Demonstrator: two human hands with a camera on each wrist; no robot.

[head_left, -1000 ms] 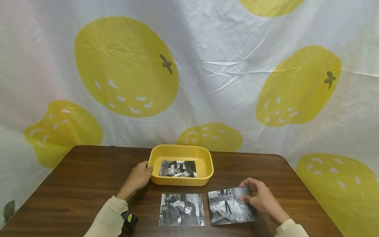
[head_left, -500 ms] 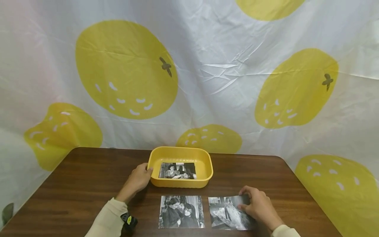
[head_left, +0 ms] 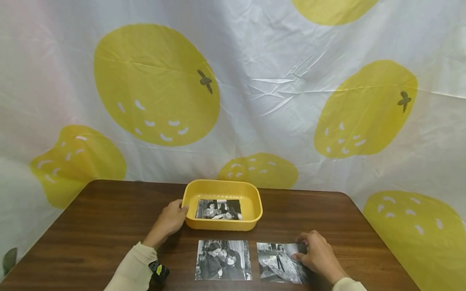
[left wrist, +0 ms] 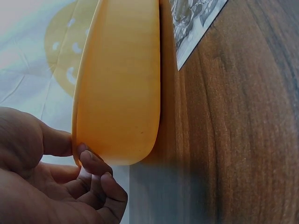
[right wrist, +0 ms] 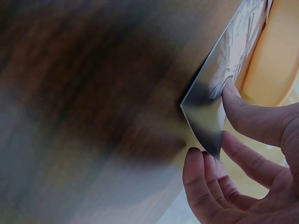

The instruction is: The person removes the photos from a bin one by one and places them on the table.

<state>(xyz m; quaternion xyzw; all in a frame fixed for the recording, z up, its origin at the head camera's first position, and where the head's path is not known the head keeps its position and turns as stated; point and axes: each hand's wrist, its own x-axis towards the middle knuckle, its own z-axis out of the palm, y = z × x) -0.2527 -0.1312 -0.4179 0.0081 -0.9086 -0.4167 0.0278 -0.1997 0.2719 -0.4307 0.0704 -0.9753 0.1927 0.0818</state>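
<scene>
My left hand point(head_left: 170, 220) pinches the left rim of a yellow plastic basin point(head_left: 223, 224), thumb and fingers on either side of the wall in the left wrist view. Inside the basin lies a black-and-white photo point(head_left: 218, 209). On the right, my right hand point(head_left: 319, 254) holds the right end of another black-and-white photo point(head_left: 278, 262) of a figure in a wide gown. Its thumb is on the picture face and its fingers are at the edge; the held corner bends up in the right wrist view. Left of it, a third photo point(head_left: 223, 260) lies flat before the basin.
Everything stands on a brown wood-grain table point(head_left: 120, 226). Behind it hangs a white cloth point(head_left: 262, 113) printed with yellow fruit. A dark wrist device point(head_left: 159, 270) sits on the left sleeve.
My right hand has lowered the gown photo towards the table, where it lines up beside the third photo. The left hand stays on the basin rim. The head view tilted slightly.
</scene>
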